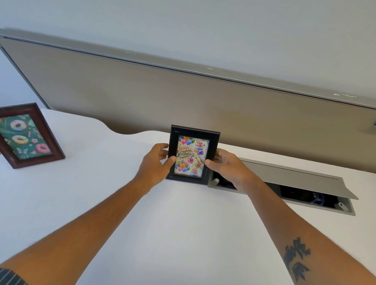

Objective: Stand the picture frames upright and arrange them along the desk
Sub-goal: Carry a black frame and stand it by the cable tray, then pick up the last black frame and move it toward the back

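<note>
A black picture frame [194,133] with a "Happy Birthday" balloon picture stands upright near the back middle of the white desk [172,233]. My left hand [157,164] grips its left edge and my right hand [226,167] grips its right edge, thumbs on the front. A dark red wooden frame [20,135] with a doughnut picture on green stands upright at the far left of the desk, turned at an angle, apart from both hands.
An open grey cable hatch [294,176] is set into the desk just right of the black frame, with its lid raised and cables inside. A beige partition panel [186,100] runs along the back edge. The desk's back edge has a curved notch [125,132].
</note>
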Demonstrator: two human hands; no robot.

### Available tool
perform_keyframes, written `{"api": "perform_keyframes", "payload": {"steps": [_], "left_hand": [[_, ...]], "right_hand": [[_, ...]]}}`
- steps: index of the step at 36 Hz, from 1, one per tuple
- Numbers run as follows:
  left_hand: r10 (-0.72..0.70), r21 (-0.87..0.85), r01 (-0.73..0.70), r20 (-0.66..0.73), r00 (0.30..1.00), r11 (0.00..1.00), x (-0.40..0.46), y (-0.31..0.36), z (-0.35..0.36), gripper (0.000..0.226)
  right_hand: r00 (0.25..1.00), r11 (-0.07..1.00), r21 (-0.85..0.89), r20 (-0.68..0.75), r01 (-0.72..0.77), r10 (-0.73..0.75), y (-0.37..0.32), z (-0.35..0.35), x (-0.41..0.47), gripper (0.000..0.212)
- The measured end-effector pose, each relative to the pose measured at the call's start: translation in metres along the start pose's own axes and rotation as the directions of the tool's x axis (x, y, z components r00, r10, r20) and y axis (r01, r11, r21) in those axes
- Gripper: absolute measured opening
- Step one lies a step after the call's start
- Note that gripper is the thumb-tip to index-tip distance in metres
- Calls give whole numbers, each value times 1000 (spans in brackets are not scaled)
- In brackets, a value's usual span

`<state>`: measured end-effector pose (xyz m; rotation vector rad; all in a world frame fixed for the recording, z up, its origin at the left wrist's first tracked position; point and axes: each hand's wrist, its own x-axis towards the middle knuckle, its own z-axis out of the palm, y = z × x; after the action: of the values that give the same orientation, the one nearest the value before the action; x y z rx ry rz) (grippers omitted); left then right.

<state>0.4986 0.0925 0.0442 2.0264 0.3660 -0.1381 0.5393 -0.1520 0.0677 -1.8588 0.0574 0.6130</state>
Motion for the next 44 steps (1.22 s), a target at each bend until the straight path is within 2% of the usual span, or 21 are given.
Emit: {"api": "perform_keyframes", "payload": {"steps": [2, 6, 10, 16, 21, 28, 35, 44], "left_hand": [[31, 46, -30, -14, 999, 998, -6, -2, 0, 64], [93, 126, -88, -37, 995, 988, -30, -9, 3, 80], [152, 257, -140, -31, 988, 956, -66, -23, 13, 94], [232, 386, -226, 30, 972, 894, -119, -34, 20, 100], [322, 428, -322, 74, 944, 845, -158, -28, 17, 100], [387, 432, -394, 110, 916, 811, -197, -4, 17, 99], [425, 411, -463, 185, 886, 786, -229, 20, 25, 98], [534, 340, -622, 321, 782, 706, -261, 40, 46, 93]], "right_hand": [[997, 997, -68, -60, 40, -44, 3, 2, -8, 51], [951, 966, -251, -280, 62, -134, 15, 7, -28, 65], [877, 890, -452, -401, 62, -265, 28, 15, -58, 63], [835, 772, -630, -377, 85, -400, 52, 22, -113, 62], [810, 664, -744, -343, 74, -476, 64, 28, -160, 64], [805, 608, -793, -331, 47, -493, 67, 32, -226, 68], [786, 607, -795, -388, -21, -480, 71, 28, -283, 67], [730, 630, -760, -519, -156, -445, 83, 16, -347, 69]]}}
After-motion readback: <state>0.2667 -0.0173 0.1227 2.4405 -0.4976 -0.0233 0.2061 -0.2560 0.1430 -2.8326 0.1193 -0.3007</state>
